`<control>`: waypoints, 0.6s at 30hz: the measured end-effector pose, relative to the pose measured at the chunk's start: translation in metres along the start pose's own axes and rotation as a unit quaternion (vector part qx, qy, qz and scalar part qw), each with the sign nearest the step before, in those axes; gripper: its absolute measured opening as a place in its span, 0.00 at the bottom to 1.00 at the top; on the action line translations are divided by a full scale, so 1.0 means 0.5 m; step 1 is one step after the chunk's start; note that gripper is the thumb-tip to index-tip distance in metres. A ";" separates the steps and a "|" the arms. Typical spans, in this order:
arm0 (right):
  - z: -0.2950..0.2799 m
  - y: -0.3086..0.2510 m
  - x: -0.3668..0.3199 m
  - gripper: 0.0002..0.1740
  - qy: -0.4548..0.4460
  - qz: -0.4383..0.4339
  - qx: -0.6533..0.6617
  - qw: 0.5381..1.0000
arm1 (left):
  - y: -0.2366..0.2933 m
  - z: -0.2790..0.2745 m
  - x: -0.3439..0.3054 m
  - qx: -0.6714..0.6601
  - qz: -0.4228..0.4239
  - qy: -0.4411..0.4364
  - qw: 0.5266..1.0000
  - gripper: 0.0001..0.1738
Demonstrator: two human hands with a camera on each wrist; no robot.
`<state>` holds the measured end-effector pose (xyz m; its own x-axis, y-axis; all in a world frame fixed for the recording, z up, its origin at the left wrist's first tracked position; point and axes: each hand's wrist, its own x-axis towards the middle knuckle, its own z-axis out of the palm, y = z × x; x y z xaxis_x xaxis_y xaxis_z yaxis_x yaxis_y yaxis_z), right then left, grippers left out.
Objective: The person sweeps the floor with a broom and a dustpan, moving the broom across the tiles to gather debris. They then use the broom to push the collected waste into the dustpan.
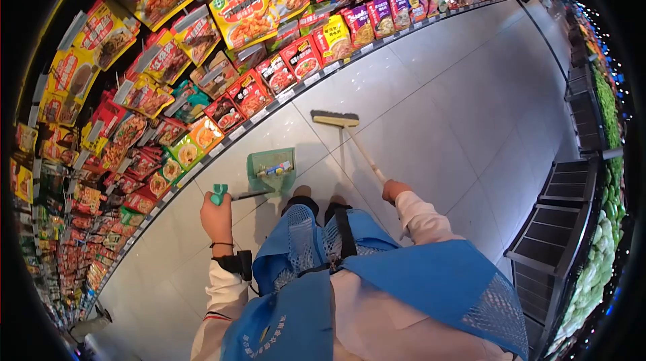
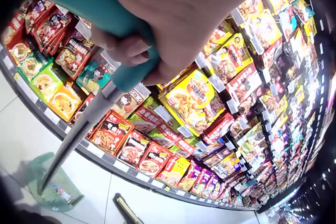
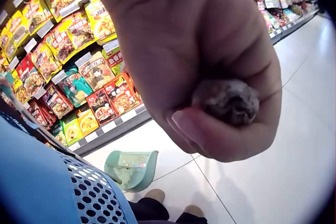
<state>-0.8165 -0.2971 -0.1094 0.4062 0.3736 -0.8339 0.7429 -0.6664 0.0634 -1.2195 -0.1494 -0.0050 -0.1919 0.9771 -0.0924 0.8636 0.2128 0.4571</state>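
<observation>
Closest, the right hand [image 3: 210, 61] wraps around the end of a broom handle [image 1: 365, 155], probably light and stiff, best held there; the left hand [image 1: 217, 218] grips the teal handle [image 1: 219, 193] of a likely light, rigid dustpan [image 1: 255, 164]. Pan and broom head [image 1: 335, 119] lie near the shelf's bottom edge [image 1: 286, 96], a probably slippery packet [image 1: 276, 169] inside the pan, tiled floor [image 1: 457, 105] stretching right to dark crates [image 1: 550, 234].

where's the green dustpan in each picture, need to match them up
Head: green dustpan left of centre, about mid-height.
Left wrist: green dustpan near the bottom left corner.
Right wrist: green dustpan in the lower part, left of centre.
Shared landmark: the shelf's front edge with its row of white labels, seen in all three.
</observation>
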 end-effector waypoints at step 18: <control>0.011 -0.133 -0.112 0.16 -0.040 -0.062 0.002 0.997 | -0.026 -0.026 0.116 0.068 0.146 -0.067 0.985 0.18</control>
<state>-0.8918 -0.2772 -0.0697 0.2683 0.4006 -0.8761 0.7821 -0.6215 -0.0447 -1.2478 -0.0958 -0.0048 0.1280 0.9873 -0.0944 0.9295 -0.0862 0.3587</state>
